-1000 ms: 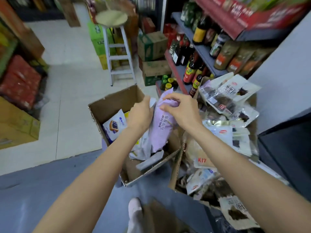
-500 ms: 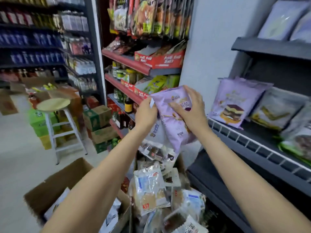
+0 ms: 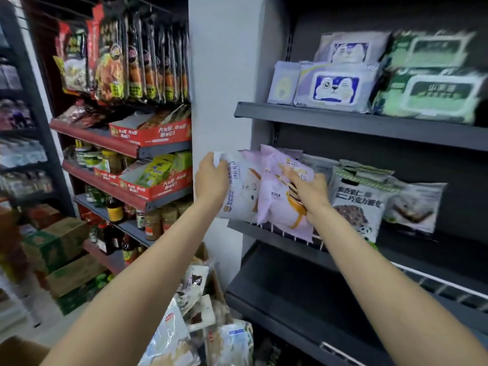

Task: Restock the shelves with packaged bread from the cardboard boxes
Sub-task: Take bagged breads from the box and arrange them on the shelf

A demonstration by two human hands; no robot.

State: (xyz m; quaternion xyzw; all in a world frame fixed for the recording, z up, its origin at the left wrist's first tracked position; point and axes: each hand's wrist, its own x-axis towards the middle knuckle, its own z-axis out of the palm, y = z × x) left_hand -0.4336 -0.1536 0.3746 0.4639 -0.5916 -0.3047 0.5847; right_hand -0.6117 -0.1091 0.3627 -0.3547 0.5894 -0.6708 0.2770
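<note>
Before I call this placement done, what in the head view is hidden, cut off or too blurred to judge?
- Lilac bread packet: the right hand covers its middle, and the grip there is unclear.
- White bread packet: the left hand hides its left edge.
- Green-labelled packs on the top dark shelf: print motion-blurred.
- Brown cardboard box: cut off by the bottom edge.
- Middle dark wire-fronted shelf: floor behind the packets hidden.

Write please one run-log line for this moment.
step: shelving | left hand: holds white bread pack | right hand: holds purple bread pack | place: middle shelf

2 bare forearms, no sleeves, no jewellery.
</note>
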